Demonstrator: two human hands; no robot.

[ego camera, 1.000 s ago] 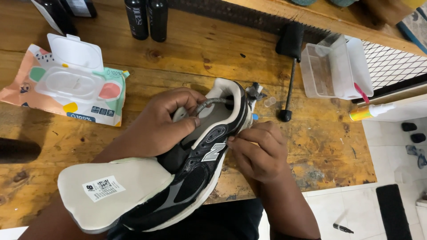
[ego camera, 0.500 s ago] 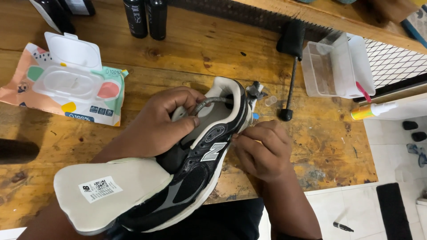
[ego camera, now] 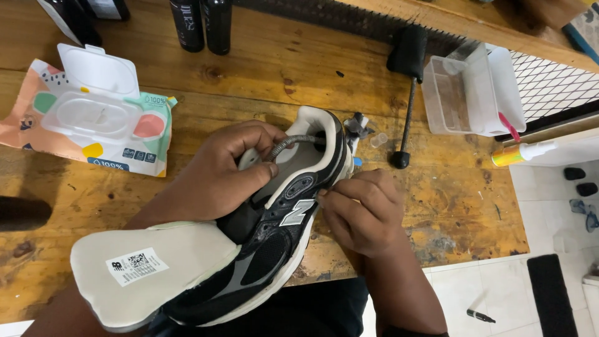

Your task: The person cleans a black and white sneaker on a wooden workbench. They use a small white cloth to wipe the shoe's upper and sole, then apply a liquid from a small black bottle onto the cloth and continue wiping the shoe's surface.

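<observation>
While the wooden workbench (ego camera: pixel 262 81) fills most of the view, a black and grey sneaker (ego camera: pixel 274 243) lies tilted across its near edge, heel collar toward the far side, toe toward the person. A pale insole (ego camera: pixel 150 268) with a small white label sticks out beside the shoe's toe end, resting over the left forearm.

Left hand (ego camera: pixel 218 175): clamped over the shoe's collar from the left, thumb and fingers pinching a grey shoelace (ego camera: pixel 290 142) that arcs across the opening. Right hand (ego camera: pixel 362 209): fingers curled tight against the shoe's right side near the grey logo patch; what they pinch there is hidden.

Far left: open pack of wet wipes (ego camera: pixel 93 115), lid flipped up. Far edge: two black bottles (ego camera: pixel 203 25) standing side by side. Right of the shoe, apart from it: a black-handled tool (ego camera: pixel 407 93) lying with its tip toward the near edge, then a clear plastic box (ego camera: pixel 471 90) with its lid open. A small grey bit (ego camera: pixel 357 126) sits just behind the heel.
</observation>
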